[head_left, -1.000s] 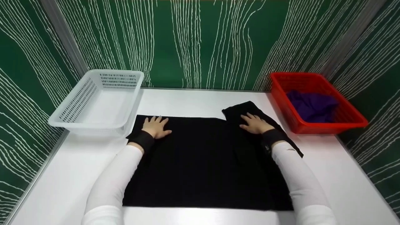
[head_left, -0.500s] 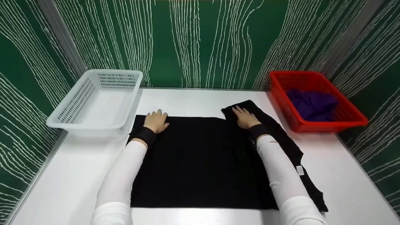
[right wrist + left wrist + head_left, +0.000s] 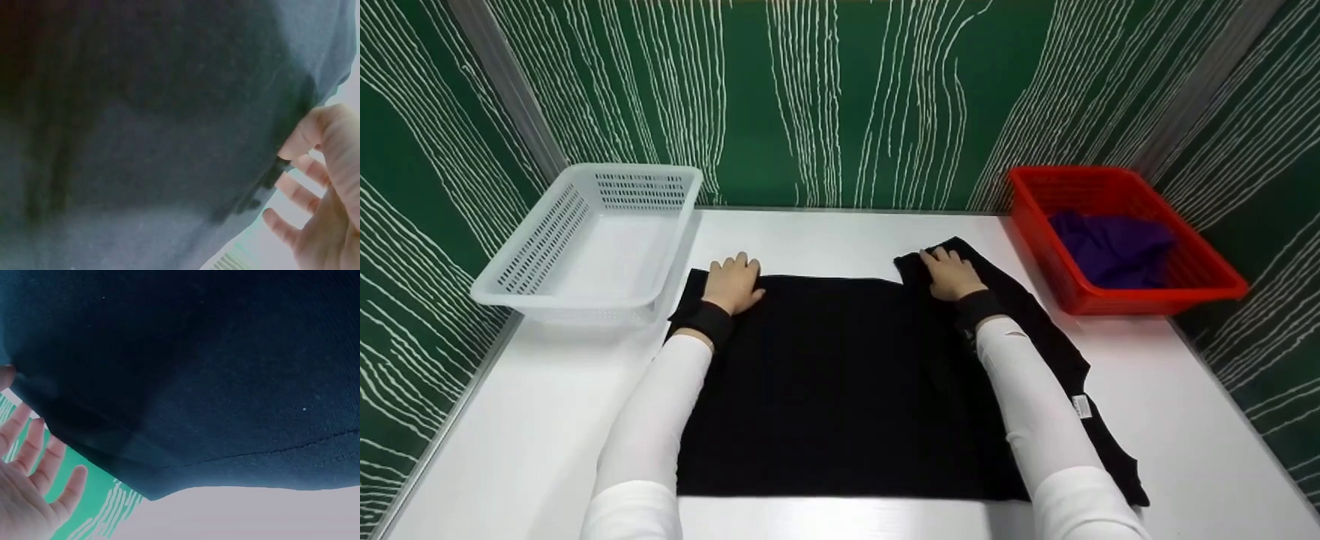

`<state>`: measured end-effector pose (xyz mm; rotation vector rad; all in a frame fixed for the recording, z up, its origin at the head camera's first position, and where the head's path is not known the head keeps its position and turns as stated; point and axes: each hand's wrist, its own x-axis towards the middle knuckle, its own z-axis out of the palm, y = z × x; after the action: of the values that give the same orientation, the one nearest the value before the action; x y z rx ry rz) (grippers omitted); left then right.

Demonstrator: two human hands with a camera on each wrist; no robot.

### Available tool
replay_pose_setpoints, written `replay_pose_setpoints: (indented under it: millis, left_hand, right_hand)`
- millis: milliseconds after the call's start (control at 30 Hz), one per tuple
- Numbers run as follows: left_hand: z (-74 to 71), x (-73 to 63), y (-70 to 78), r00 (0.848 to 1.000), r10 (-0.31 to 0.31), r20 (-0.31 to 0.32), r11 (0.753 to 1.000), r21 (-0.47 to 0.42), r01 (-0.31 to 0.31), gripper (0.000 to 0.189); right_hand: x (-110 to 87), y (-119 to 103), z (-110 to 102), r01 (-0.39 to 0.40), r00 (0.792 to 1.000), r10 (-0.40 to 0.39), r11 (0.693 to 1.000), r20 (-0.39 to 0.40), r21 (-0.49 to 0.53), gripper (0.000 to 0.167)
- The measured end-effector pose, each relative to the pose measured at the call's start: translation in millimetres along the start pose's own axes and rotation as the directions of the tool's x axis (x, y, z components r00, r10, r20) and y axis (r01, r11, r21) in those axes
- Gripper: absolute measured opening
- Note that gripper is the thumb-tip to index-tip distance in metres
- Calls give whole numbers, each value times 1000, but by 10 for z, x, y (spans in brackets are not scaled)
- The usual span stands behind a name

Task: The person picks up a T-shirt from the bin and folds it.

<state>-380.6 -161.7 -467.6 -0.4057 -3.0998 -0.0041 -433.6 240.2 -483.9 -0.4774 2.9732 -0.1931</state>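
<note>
A black shirt (image 3: 825, 382) lies spread flat across the white table, with a small white label (image 3: 1081, 406) near its right edge. My left hand (image 3: 732, 285) is at the shirt's far edge on the left, its fingers bent over that edge. In the left wrist view the thumb and fingertips meet the cloth's border. Further right, my right hand (image 3: 950, 276) grips the far edge by the part that sticks out at the upper right. The right wrist view shows its thumb (image 3: 301, 138) on the cloth and the fingers behind the edge.
A white slotted basket (image 3: 577, 301) stands at the back left of the table (image 3: 810, 240). At the back right is a red basket (image 3: 1155, 300) holding a purple cloth (image 3: 1114, 251). Green walls (image 3: 840, 105) with white lines enclose the back and sides.
Both hands lay spread flat on the shirt; now their fingers are bent at its far edge. The right hand moved left and away, and the shirt's right edge with the label came into view.
</note>
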Motion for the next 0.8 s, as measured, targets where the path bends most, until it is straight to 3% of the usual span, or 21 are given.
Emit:
replay_pose_setpoints:
  millis: [167,333,533,667,800]
  left_hand:
    - [-1,-5,-11,1000,14,-1,1000,-4,-14,40]
    - [-12,-13,-39,998,58,-7,998,26,-58,33]
    - [-60,-13,-101,995,102,9,995,18,-102,30]
    - [-99,-6,-144,992,121,22,993,13,-121,29]
    - [-129,1,-174,993,114,7,992,46,-114,28]
  right_hand:
    - [-26,12,-9,32,997,-35,998,-65,-48,52]
    - [-61,88,-13,129,970,-156,980,-187,-152,28]
    - [-93,166,-93,244,939,-288,942,-187,-229,22]
    - [-110,223,-149,235,945,-275,948,-180,-214,23]
    - [-123,293,-173,180,940,-234,958,-247,-221,29]
